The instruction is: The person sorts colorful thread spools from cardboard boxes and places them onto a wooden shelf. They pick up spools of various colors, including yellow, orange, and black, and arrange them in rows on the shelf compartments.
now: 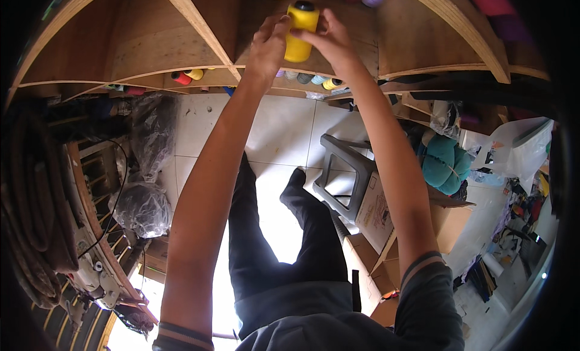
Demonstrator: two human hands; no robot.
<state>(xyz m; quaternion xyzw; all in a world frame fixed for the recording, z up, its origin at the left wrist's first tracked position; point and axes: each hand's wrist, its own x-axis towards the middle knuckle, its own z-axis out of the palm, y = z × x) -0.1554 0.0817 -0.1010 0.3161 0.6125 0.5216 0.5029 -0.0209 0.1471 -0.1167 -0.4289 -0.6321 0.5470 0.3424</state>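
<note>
1. A person in a dark shirt and dark trousers [321,230] reaches up to a wooden shelf [169,33], both bare hands meeting at a yellow thread cone [297,50] with a dark top, at the upper center of the frame.
2. The left hand [269,42] grips the cone's left side, its fingers bent and close together.
3. The right hand [337,44] lays its thumb across the cone's front, thumb and fingers spread apart; whether its other fingertips press on the cone, the view cannot tell.
4. Below the shelf edge, left of center, lie 1 red spool [180,78] and 1 yellow spool [194,74].
5. A gray stool [356,154] stands on white floor tiles [278,127] right of center, beside a cardboard box [373,209].
6. A tied teal bundle [446,163] sits at right; clear plastic [142,209] and brown cloth [36,200] fill the left.
</note>
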